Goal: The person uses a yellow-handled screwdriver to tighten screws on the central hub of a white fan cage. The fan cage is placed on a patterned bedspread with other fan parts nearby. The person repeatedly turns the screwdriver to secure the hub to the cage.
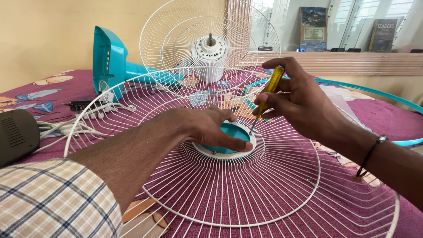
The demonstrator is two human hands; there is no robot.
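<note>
A maroon flowered bed cover (387, 119) carries a white wire fan guard (246, 189) lying flat. The left hand (207, 128) presses down on the guard's teal centre cap (229, 132). Just beside it, the right hand (299, 103) is closed around a yellow-handled screwdriver (266, 94), its shaft slanting down-left, tip at the cap's rim.

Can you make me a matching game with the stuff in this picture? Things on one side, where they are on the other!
Things:
1. screwdriver
2. teal cap
3. fan motor
4. black box

Places:
A. far left edge of the bed
B. in the right hand
C. under the left hand, middle of the front grille
D. at the back, inside the upright grille

Pairs: 1-B, 2-C, 3-D, 4-A
</note>
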